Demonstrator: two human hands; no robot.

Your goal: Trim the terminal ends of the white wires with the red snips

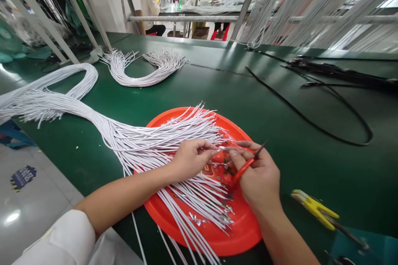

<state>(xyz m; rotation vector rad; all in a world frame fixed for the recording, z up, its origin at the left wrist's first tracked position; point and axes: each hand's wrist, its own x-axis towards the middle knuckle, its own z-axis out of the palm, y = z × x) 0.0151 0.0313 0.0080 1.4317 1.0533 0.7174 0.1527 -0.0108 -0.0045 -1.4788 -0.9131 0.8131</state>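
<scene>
My left hand (190, 158) pinches the end of one white wire (221, 148) over a round orange tray (242, 227). My right hand (260, 178) is closed round a small red-handled cutter (245, 167), its tip pointing up and right, and its fingertips meet the same wire end. A thick bundle of white wires (137, 140) lies across the tray and runs off to the left. Small metal bits are scattered on the tray.
A yellow-handled tool (314, 207) lies on the green table (280, 103) right of my right hand. Another white wire bundle (146, 70) and black cables (326, 126) lie farther back. White wires hang from a rack at top right. Two people sit at a bench behind.
</scene>
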